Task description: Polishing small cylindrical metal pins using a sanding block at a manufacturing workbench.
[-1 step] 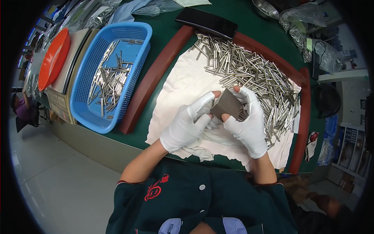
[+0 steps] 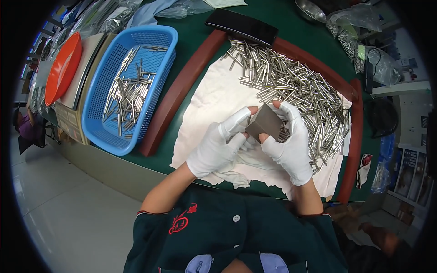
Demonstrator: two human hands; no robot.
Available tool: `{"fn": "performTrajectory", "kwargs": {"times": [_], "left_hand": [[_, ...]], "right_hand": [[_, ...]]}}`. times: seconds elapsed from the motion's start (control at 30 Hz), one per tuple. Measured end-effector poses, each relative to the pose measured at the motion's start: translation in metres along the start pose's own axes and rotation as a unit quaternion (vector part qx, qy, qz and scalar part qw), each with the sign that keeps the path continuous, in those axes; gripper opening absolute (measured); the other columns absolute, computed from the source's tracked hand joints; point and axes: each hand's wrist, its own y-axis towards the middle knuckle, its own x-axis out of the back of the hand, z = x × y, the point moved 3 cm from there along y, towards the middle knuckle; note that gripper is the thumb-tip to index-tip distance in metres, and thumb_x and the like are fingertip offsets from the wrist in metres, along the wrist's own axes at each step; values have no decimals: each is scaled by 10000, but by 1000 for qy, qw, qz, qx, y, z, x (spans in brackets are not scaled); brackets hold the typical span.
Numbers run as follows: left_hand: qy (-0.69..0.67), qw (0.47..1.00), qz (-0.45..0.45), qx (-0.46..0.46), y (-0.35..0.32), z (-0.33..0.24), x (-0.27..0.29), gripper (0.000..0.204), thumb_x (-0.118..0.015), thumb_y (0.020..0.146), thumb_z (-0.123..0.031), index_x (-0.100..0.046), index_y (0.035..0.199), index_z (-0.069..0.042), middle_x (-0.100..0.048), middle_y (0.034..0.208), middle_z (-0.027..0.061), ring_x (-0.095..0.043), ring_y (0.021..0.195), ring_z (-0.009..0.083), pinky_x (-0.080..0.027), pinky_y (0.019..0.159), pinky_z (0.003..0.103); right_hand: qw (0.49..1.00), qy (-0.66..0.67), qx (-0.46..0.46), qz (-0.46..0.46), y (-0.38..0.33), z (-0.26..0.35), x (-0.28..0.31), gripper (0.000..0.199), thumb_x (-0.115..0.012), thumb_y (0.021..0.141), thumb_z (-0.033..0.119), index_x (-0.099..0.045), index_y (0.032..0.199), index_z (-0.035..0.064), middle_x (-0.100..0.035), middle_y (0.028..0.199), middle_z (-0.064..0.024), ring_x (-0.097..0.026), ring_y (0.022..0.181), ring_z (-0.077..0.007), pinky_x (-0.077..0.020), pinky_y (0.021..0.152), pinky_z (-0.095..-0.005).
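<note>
Both my hands wear white gloves with the fingertips bare. My left hand (image 2: 218, 148) and my right hand (image 2: 291, 145) meet over a white cloth (image 2: 214, 100) and together pinch a small grey square sheet (image 2: 265, 123), thumbs on its top edge. A few short metal rods (image 2: 285, 134) show just under the sheet against my right palm. Behind my hands, a big pile of the same shiny metal rods (image 2: 296, 84) lies on the cloth.
A curved red-brown wooden frame (image 2: 180, 93) borders the cloth on the green table (image 2: 291, 20). To the left stands a blue mesh basket (image 2: 98, 132) holding several rods, beside an orange dish (image 2: 61, 68). A black phone (image 2: 241, 26) lies at the back. Plastic bags lie at the far right.
</note>
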Motion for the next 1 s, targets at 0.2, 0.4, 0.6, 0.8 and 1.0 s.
{"fn": "performTrajectory", "kwargs": {"times": [0.2,0.4,0.6,0.8,1.0], "left_hand": [[-25,998,26,49,-3,-2,2,564,-463,842,130,-456,1370,-68,-619,1214,123,-654,915,150,-533,780,271],[-40,997,29,64,-1,-2,3,572,-454,839,128,-455,1373,-77,-631,1168,106,-637,841,114,-517,738,250],[-74,995,25,57,-2,-4,1,574,-441,831,138,-448,1370,-60,-607,1187,94,-623,933,115,-496,786,239],[-42,998,24,42,-2,-6,1,538,-462,864,111,-418,1376,-46,-615,1140,103,-637,876,116,-502,758,242],[-177,967,65,169,2,-7,7,615,-482,874,79,-286,1440,-60,-664,854,130,-666,786,169,-532,700,262]], "right_hand": [[999,-28,38,-13,-1,-1,2,655,-769,574,172,-551,1164,-7,-591,1058,-157,-593,960,-290,-476,863,-374],[995,-92,23,-31,0,3,5,663,-777,559,187,-556,1159,14,-570,1039,-143,-569,969,-287,-454,871,-383],[996,-67,50,-14,-2,2,4,648,-781,556,188,-563,1141,15,-568,1030,-140,-567,937,-291,-455,845,-379],[999,-23,40,-9,-4,1,1,613,-776,569,188,-563,1115,8,-579,1015,-145,-570,921,-293,-462,830,-387],[994,-72,-2,-80,1,1,10,631,-765,586,179,-549,1146,-18,-583,1057,-173,-590,975,-298,-469,873,-383]]}}
